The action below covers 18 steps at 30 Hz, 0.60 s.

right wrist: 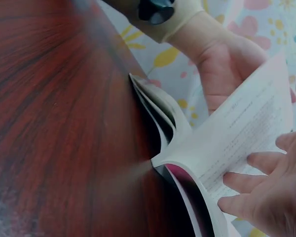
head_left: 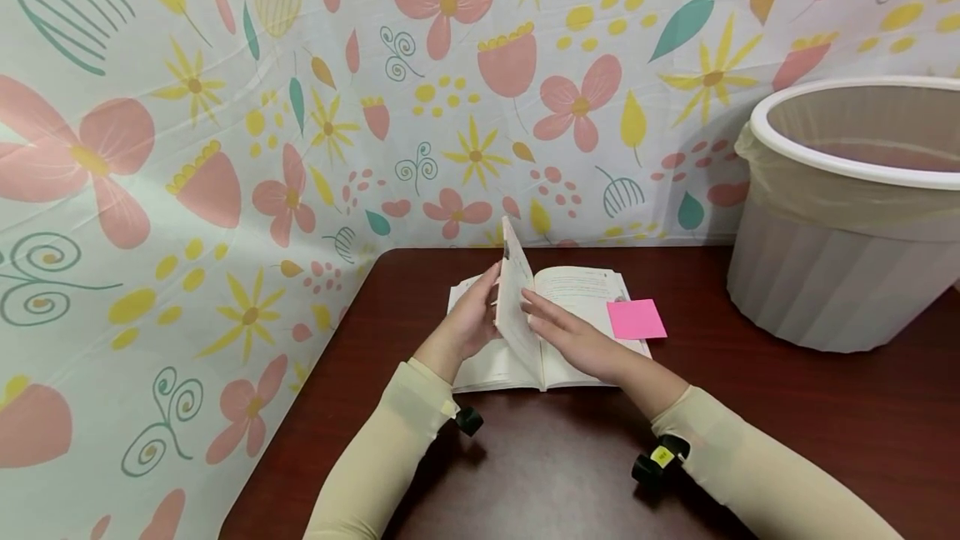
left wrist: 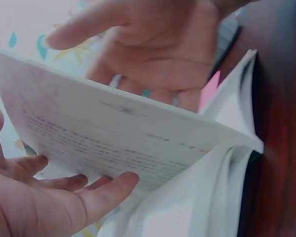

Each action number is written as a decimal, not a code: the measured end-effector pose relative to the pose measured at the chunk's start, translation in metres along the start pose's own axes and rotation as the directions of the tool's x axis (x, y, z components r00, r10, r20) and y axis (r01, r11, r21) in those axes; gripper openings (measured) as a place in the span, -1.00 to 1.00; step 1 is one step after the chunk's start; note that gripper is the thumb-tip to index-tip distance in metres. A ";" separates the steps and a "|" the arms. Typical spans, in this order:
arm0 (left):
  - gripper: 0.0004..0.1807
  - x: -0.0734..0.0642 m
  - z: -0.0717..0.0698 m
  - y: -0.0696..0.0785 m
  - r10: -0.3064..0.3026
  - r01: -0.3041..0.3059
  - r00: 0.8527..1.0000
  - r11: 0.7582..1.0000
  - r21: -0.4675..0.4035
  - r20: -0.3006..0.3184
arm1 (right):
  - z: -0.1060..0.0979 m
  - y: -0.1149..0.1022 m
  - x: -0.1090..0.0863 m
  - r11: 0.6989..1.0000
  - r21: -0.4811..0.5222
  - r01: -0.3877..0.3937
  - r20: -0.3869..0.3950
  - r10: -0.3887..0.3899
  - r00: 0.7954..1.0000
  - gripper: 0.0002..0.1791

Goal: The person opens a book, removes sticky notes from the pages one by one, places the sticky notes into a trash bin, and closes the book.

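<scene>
An open book lies on the table, and a block of its pages stands up from the spine. My left hand is on the left side of these raised pages, its fingertips against the printed face in the left wrist view. On the other side is my right hand, fingers extended toward the paper. The right wrist view shows the right hand's fingers spread along the page. A pink sticky note juts out past the book's right edge.
The book rests on a dark reddish-brown table. At the right stands a grey bin with a white rim and a liner. A flower-patterned sheet hangs behind the table and along its left side.
</scene>
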State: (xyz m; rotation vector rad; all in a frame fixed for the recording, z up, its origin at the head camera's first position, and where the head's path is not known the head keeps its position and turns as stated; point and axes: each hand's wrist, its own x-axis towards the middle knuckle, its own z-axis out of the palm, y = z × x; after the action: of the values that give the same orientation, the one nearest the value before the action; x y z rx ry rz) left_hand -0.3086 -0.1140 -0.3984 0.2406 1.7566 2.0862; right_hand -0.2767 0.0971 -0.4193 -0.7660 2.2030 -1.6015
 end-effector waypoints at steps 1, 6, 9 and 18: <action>-0.32 0.000 -0.003 0.001 0.001 -0.001 1.000 1.000 -0.011 0.005 | 0.001 0.001 0.000 1.000 -0.023 0.000 0.007 0.000 1.000 -0.29; -0.31 0.000 -0.021 0.007 0.025 -0.024 1.000 0.996 -0.088 0.017 | 0.004 0.002 -0.003 0.992 -0.128 0.005 0.061 0.003 0.998 -0.20; -0.29 -0.002 -0.031 0.012 0.033 -0.029 0.999 0.991 -0.132 0.025 | 0.005 0.003 -0.005 0.981 -0.196 0.016 0.079 -0.001 0.997 -0.17; -0.22 -0.006 -0.064 0.016 0.007 -0.022 0.997 0.980 -0.199 -0.078 | 0.008 0.007 -0.009 0.957 -0.288 0.034 0.096 -0.007 0.995 -0.08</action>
State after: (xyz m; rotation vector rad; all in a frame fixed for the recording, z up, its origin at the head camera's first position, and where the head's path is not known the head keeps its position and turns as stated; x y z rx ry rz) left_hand -0.3307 -0.1763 -0.3942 0.1165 1.5758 2.2909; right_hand -0.2672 0.0976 -0.4295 -0.9255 2.3959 -1.2367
